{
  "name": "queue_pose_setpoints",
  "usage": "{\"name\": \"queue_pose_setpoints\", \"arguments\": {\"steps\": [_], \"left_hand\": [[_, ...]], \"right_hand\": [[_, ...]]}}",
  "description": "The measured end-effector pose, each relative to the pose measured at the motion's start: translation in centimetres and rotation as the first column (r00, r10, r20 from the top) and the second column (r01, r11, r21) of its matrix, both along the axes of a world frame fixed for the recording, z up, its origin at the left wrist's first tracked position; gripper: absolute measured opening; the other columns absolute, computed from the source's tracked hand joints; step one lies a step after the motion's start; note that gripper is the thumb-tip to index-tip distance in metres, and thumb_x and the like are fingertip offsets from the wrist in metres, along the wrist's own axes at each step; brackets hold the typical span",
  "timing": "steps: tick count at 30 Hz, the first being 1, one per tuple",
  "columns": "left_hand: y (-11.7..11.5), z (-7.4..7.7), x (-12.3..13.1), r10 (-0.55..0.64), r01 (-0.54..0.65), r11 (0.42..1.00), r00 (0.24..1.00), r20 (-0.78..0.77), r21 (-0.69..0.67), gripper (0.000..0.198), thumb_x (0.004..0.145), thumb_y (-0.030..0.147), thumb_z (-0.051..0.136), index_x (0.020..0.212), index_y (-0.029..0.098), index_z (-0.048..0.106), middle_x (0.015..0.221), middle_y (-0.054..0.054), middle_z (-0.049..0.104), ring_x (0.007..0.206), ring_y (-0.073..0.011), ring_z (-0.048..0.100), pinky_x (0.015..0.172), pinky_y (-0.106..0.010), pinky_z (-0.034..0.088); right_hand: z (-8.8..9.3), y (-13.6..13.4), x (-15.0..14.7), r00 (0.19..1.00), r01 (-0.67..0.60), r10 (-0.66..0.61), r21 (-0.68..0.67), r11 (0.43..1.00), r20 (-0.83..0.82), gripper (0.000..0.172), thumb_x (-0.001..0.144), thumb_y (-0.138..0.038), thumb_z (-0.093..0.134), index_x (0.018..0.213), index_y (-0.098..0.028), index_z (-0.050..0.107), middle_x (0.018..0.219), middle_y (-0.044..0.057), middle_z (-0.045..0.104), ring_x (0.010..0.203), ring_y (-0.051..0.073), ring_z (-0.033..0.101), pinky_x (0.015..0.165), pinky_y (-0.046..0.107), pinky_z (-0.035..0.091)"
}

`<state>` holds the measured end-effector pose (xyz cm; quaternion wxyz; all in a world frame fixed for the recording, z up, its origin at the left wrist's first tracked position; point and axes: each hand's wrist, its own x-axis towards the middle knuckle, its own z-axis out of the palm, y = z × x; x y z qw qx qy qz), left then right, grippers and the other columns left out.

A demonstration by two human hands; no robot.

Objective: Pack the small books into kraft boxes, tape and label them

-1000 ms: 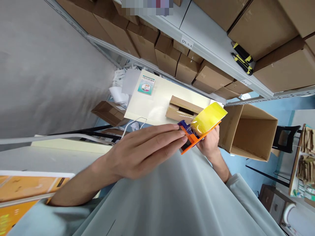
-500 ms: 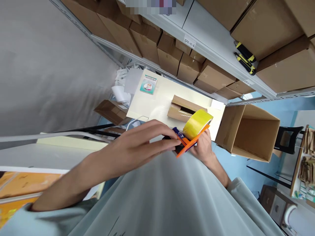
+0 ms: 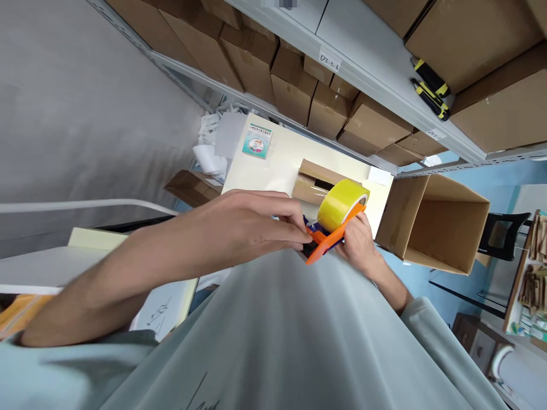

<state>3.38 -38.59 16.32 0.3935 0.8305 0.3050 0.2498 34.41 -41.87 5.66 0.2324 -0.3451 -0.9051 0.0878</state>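
Observation:
An orange tape dispenser (image 3: 327, 242) carrying a yellow tape roll (image 3: 341, 203) is held close to my chest. My right hand (image 3: 359, 244) grips the dispenser from the far side, fingers closed round its handle. My left hand (image 3: 252, 222) reaches across from the left, fingertips pinched together at the dispenser's front end near the tape's edge. Below them a small cardboard box (image 3: 315, 181) with open flaps sits on a cream table (image 3: 277, 165).
A small booklet (image 3: 257, 140) lies on the table's far end. A large open carton (image 3: 431, 222) stands right of the table. Shelves (image 3: 384, 85) hold many cartons and black-and-yellow cutters (image 3: 429, 91). A grey wall fills the left side.
The dispenser has turned, so the roll's rim shows instead of its flat yellow face. My left fingers went from stretched out to pinched at its front. The view shifted slightly.

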Motion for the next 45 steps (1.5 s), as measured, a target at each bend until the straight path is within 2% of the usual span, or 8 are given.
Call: {"name": "queue_pose_setpoints", "arguments": {"steps": [5, 12, 15, 20, 26, 34, 40, 45], "left_hand": [[0.5, 0.2, -0.1, -0.004, 0.003, 1.0, 0.999, -0.042, -0.018, 0.025, 0.112, 0.03, 0.056, 0.108, 0.031, 0.081, 0.097, 0.0, 0.079, 0.077, -0.0135, 0.072, 0.07, -0.022, 0.056], [-1.1, 1.2, 0.9, 0.12, -0.126, 0.972, 0.992, 0.043, 0.197, 0.023, 0.109, 0.012, 0.061, 0.124, 0.025, 0.072, 0.111, -0.002, 0.08, 0.091, -0.0126, 0.074, 0.083, -0.024, 0.061], [-1.6, 1.9, 0.9, 0.108, -0.094, 0.949, 0.994, -0.03, 0.301, 0.022, 0.11, 0.008, 0.055, 0.126, 0.017, 0.068, 0.113, -0.005, 0.077, 0.096, -0.0134, 0.073, 0.086, -0.026, 0.06], [-1.7, 2.3, 0.6, 0.045, 0.023, 0.913, 0.987, -0.157, 0.407, 0.032, 0.109, 0.003, 0.043, 0.118, 0.019, 0.07, 0.109, -0.003, 0.077, 0.097, -0.016, 0.072, 0.083, -0.029, 0.059], [-2.0, 1.4, 1.2, 0.036, 0.02, 0.88, 0.993, -0.109, 0.475, 0.022, 0.107, 0.003, 0.051, 0.114, 0.017, 0.067, 0.107, -0.004, 0.079, 0.096, -0.0175, 0.073, 0.08, -0.03, 0.06], [-4.0, -3.4, 1.6, -0.026, 0.03, 0.998, 0.998, -0.059, 0.063, 0.025, 0.102, 0.007, 0.057, 0.109, 0.024, 0.074, 0.105, 0.0, 0.079, 0.092, -0.0115, 0.075, 0.086, -0.021, 0.058], [-6.8, -7.4, 2.8, -0.008, 0.011, 0.968, 1.0, 0.011, -0.251, 0.021, 0.103, 0.014, 0.058, 0.104, 0.026, 0.075, 0.106, 0.001, 0.081, 0.094, -0.0116, 0.076, 0.089, -0.019, 0.057], [-7.9, -8.4, 2.2, 0.116, -0.085, 0.934, 0.991, 0.068, -0.348, 0.02, 0.099, 0.014, 0.058, 0.097, 0.025, 0.074, 0.098, 0.0, 0.08, 0.085, -0.011, 0.074, 0.082, -0.02, 0.056]], "right_hand": [[0.3, -0.2, -0.3, 1.0, -0.006, 0.006, 0.001, 1.0, -0.018, 0.017, 0.104, -0.017, 0.053, 0.095, -0.023, 0.065, 0.081, 0.004, 0.067, 0.079, 0.024, 0.062, 0.083, 0.041, 0.049], [0.8, -0.5, 0.0, 0.996, 0.042, -0.047, -0.07, 0.997, -0.071, 0.01, 0.102, -0.019, 0.058, 0.1, -0.024, 0.066, 0.085, 0.003, 0.069, 0.081, 0.025, 0.065, 0.085, 0.043, 0.049], [1.1, -0.6, 0.2, 0.998, 0.042, -0.043, -0.031, 0.999, -0.048, 0.011, 0.101, -0.019, 0.056, 0.097, -0.025, 0.065, 0.083, 0.003, 0.068, 0.08, 0.024, 0.064, 0.084, 0.043, 0.05], [1.8, -0.3, 0.5, 0.999, 0.036, -0.038, 0.07, 0.997, 0.017, 0.023, 0.107, -0.019, 0.055, 0.087, -0.025, 0.064, 0.08, 0.003, 0.066, 0.078, 0.022, 0.061, 0.083, 0.041, 0.052], [3.6, 0.1, 0.8, 0.998, -0.059, 0.057, 0.111, 0.992, 0.02, 0.031, 0.108, -0.008, 0.051, 0.085, -0.024, 0.062, 0.079, 0.002, 0.066, 0.075, 0.02, 0.058, 0.083, 0.039, 0.052], [3.6, -3.1, 1.6, 0.986, -0.124, 0.129, -0.051, 0.991, 0.108, 0.027, 0.103, 0.0, 0.047, 0.097, -0.02, 0.065, 0.078, 0.003, 0.069, 0.074, 0.021, 0.062, 0.085, 0.037, 0.06], [2.4, -5.2, 3.8, 0.961, -0.198, 0.246, -0.308, 0.931, 0.125, 0.02, 0.108, -0.011, 0.049, 0.115, -0.018, 0.066, 0.093, 0.008, 0.077, 0.091, 0.025, 0.073, 0.093, 0.042, 0.063], [2.0, -5.1, 6.4, 0.95, -0.145, 0.246, -0.427, 0.892, 0.192, 0.016, 0.113, -0.028, 0.052, 0.109, -0.019, 0.065, 0.092, 0.011, 0.076, 0.091, 0.029, 0.075, 0.093, 0.047, 0.065]]}}
